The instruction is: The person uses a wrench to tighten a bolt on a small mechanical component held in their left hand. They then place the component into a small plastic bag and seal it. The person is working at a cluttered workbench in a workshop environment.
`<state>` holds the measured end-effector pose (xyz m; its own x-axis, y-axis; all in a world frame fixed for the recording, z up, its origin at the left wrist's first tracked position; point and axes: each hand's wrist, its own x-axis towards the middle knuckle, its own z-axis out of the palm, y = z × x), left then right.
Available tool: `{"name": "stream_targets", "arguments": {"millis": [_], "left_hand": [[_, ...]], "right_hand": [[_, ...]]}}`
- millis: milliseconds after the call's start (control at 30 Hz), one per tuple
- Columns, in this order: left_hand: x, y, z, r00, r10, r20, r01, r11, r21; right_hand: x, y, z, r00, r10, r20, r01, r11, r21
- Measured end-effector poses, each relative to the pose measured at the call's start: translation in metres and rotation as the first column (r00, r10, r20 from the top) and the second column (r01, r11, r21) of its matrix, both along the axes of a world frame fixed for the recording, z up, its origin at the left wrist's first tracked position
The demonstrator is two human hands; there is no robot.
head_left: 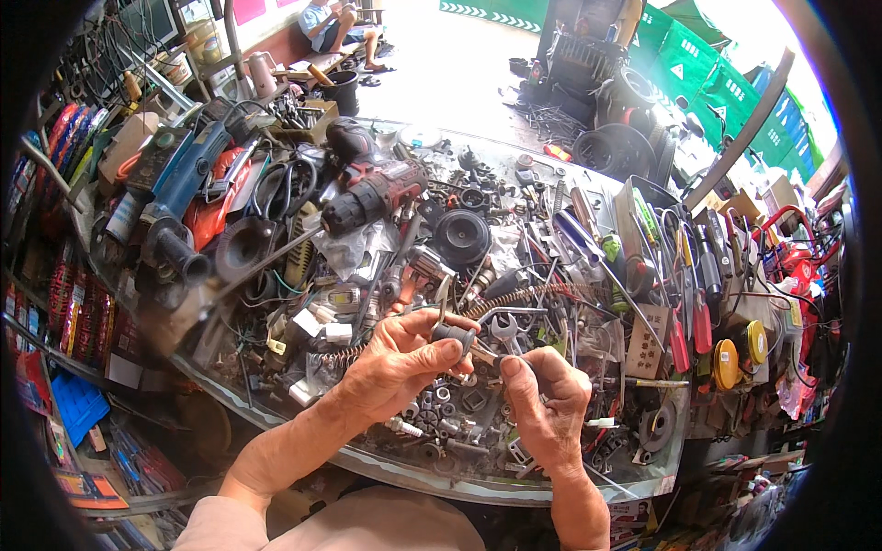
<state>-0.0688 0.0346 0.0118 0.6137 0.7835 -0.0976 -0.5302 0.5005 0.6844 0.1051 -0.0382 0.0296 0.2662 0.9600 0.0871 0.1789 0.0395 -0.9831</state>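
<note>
Knob [453, 336], dark and round, pinched tight between thumb and fingers of the left hand [395, 365], just above the front part of the crowded counter [648, 484]. Lying left of the right hand [551, 404] and a little farther from the body than its thumb tip; nearer to left than right. Between the two, a thin pale rod [483, 353], long axis running crosswise, dipping slightly to the right, aimed at the knob; cannot tell whether touching. Right fingers curled closed on the dark end of the rod, mostly hidden under the thumb.

Counted about the hands: one wrench [505, 331] just behind; one black disc [461, 236] and one red-and-black drill [377, 195] farther back; at the right, two round yellow tins [726, 365] and, beside them, two red-handled tools [702, 323].
</note>
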Motion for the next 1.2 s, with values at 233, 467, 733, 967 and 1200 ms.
{"name": "stream_targets", "arguments": {"millis": [233,467,733,967,1200], "left_hand": [[0.002,-0.002,0.006,0.997,0.033,-0.073,-0.021,0.987,0.162],[0.002,0.0,0.0,1.0,0.023,-0.012,-0.023,1.0,0.019],[-0.002,0.007,-0.003,0.986,0.104,0.127,-0.094,0.993,-0.077],[0.004,0.002,-0.003,0.997,0.02,0.08,-0.012,0.995,-0.096],[0.003,0.002,-0.002,0.997,0.018,0.079,-0.011,0.996,-0.084]], "right_hand": [[0.012,0.002,0.014,0.896,0.108,-0.431,-0.221,0.95,-0.221],[-0.001,0.0,0.016,0.954,-0.032,-0.297,-0.005,0.992,-0.124],[0.005,0.006,0.01,0.9,-0.273,-0.341,0.308,0.95,0.053],[0.005,0.006,0.008,0.884,-0.137,-0.447,0.149,0.989,-0.008],[-0.001,0.0,0.012,0.935,-0.106,-0.34,0.129,0.991,0.045]]}}
